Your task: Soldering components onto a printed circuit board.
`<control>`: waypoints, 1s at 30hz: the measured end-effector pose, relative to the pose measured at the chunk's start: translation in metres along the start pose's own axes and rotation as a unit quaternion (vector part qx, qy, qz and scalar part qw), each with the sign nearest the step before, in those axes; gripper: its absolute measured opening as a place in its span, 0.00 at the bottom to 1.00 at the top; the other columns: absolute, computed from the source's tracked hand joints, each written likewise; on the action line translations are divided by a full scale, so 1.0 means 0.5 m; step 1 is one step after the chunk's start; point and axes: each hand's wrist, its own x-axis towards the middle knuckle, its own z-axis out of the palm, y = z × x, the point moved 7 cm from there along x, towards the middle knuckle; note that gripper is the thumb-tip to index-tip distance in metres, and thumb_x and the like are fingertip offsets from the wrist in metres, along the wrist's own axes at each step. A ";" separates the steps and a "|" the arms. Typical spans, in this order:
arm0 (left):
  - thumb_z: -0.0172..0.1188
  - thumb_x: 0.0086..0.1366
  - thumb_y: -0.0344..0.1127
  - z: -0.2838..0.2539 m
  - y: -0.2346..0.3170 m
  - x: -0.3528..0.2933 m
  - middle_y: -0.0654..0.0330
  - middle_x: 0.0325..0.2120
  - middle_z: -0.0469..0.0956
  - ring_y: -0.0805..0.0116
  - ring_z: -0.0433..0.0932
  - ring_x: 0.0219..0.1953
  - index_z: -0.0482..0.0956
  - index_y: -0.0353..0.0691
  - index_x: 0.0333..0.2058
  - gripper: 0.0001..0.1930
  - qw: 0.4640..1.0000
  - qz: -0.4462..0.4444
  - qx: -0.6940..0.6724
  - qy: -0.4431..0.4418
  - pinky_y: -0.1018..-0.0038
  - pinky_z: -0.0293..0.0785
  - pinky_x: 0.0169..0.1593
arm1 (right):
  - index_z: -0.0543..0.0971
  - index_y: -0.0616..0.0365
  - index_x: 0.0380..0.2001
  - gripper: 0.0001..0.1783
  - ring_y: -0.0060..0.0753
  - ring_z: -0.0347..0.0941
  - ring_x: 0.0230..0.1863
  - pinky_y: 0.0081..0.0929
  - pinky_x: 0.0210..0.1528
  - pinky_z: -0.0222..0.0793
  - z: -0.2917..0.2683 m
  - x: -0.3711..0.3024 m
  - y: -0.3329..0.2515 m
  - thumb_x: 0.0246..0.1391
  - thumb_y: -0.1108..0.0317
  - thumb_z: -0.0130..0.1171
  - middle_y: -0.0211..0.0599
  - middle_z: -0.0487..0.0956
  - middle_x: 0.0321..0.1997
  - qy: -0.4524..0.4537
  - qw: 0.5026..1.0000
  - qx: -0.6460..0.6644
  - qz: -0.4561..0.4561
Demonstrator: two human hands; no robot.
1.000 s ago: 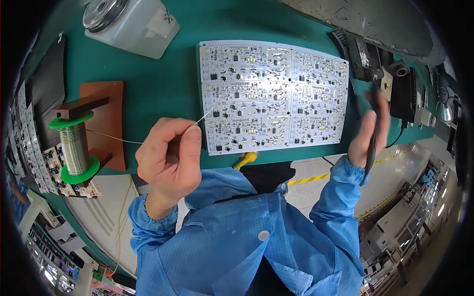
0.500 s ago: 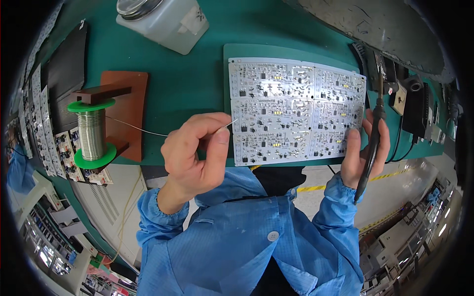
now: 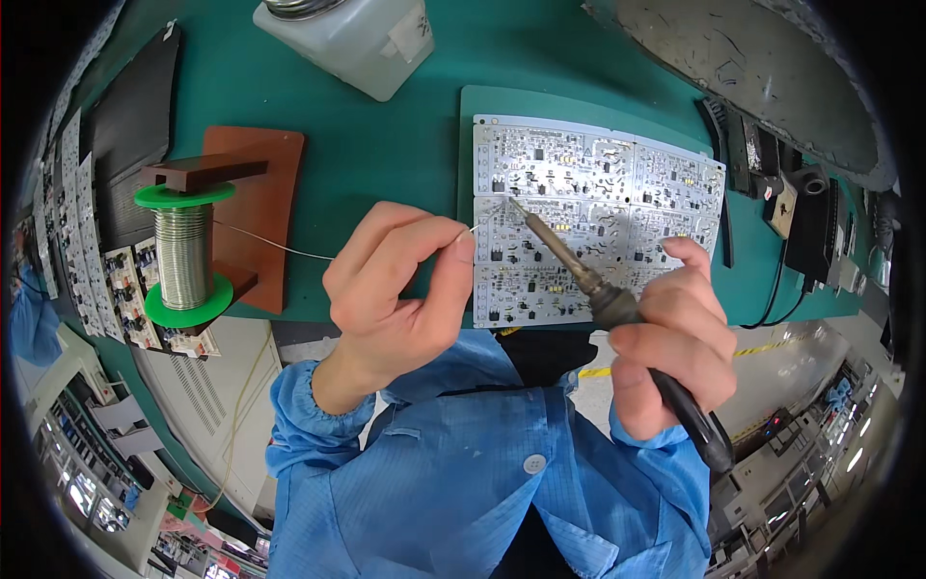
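Observation:
My left hand [image 3: 400, 285] pinches a thin solder wire [image 3: 280, 245] between thumb and forefinger at the left edge of a white circuit board panel [image 3: 555, 232]. The wire runs back to a green-ended solder spool [image 3: 183, 256] on a brown stand. In my right hand [image 3: 675, 343] is a soldering iron [image 3: 617, 304], its fingers wrapped round the black handle. The iron's tip points up and left over the left part of the panel, close to the wire's end. Whether tip and wire touch the board cannot be made out.
A translucent square bottle [image 3: 362, 43] stands at the far side of the green mat [image 3: 289, 106]. Strips of populated boards [image 3: 121, 299] lie at the left. A grey curved casing [image 3: 743, 68] overhangs the far right, near a black box [image 3: 810, 227] with cables.
My right hand has left the panel's right edge and swung the iron from pointing away at the right to over the panel's left part. My left hand has shifted slightly right.

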 end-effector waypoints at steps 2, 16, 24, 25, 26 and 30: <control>0.65 0.48 0.16 -0.001 -0.002 0.000 0.56 0.22 0.76 0.70 0.74 0.21 0.80 0.32 0.29 0.09 1.000 -0.001 -0.002 0.003 0.79 0.65 0.22 | 0.82 0.56 0.21 0.08 0.28 0.64 0.18 0.43 0.47 0.67 0.009 0.008 -0.001 0.31 0.68 0.61 0.29 0.70 0.15 -0.003 1.000 0.004 -0.009; 0.65 0.48 0.16 -0.001 -0.004 -0.002 0.56 0.22 0.76 0.70 0.74 0.21 0.80 0.31 0.29 0.08 1.000 -0.012 -0.012 0.010 0.80 0.65 0.22 | 0.82 0.57 0.20 0.09 0.29 0.63 0.17 0.42 0.46 0.67 0.008 0.015 -0.002 0.27 0.68 0.61 0.29 0.68 0.15 -0.003 1.000 -0.001 -0.010; 0.65 0.49 0.17 -0.002 -0.009 -0.002 0.56 0.22 0.77 0.72 0.73 0.21 0.80 0.31 0.29 0.08 1.000 -0.016 -0.026 0.003 0.80 0.63 0.21 | 0.78 0.59 0.24 0.11 0.32 0.64 0.20 0.50 0.48 0.66 -0.051 -0.015 0.017 0.43 0.62 0.62 0.33 0.70 0.16 0.032 0.999 -0.020 0.017; 0.65 0.49 0.17 -0.002 -0.009 -0.003 0.56 0.22 0.77 0.72 0.73 0.21 0.80 0.31 0.29 0.08 1.000 -0.015 -0.027 0.002 0.80 0.63 0.21 | 0.77 0.59 0.27 0.12 0.32 0.65 0.21 0.52 0.49 0.65 -0.063 -0.024 0.022 0.47 0.60 0.61 0.34 0.70 0.17 0.053 0.998 -0.031 0.023; 0.65 0.49 0.17 -0.003 -0.009 -0.003 0.56 0.22 0.77 0.73 0.73 0.21 0.80 0.31 0.30 0.08 1.000 -0.015 -0.023 0.001 0.81 0.63 0.21 | 0.76 0.58 0.30 0.13 0.33 0.65 0.22 0.53 0.50 0.65 -0.075 -0.032 0.029 0.50 0.59 0.60 0.34 0.70 0.17 0.071 0.996 -0.042 0.030; 0.65 0.49 0.16 -0.003 -0.007 -0.002 0.56 0.23 0.77 0.74 0.73 0.21 0.80 0.30 0.30 0.08 1.000 -0.014 -0.019 0.006 0.81 0.62 0.20 | 0.74 0.57 0.35 0.13 0.32 0.67 0.24 0.55 0.53 0.63 -0.113 -0.058 0.053 0.56 0.57 0.54 0.33 0.71 0.18 0.109 0.988 -0.092 0.054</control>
